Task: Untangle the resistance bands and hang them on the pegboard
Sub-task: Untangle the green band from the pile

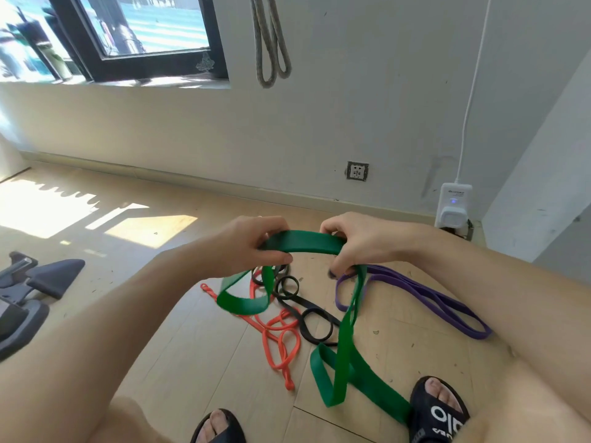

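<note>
Green band (pixel 302 243) stretches flat between both hands above the floor (pixel 192 330). The left hand (pixel 256 243) has its grip clenched on one end, thumb below and fingers curled over the top; the right hand (pixel 355 241) pinches the other end, and its lower fingers seem also to catch the purple band (pixel 431 298), though that spot is blurred. From the left hand a green loop droops toward the floor; from the right a longer length falls, twists, and runs to the right sandal (pixel 443 414). On the floor beneath lie the orange band (pixel 281 340) and the black band (pixel 311 318), knotted in loops and crossing each other. The purple band trails away to the right. A grey rope (pixel 271 43) hangs on the wall (pixel 367 91).
</note>
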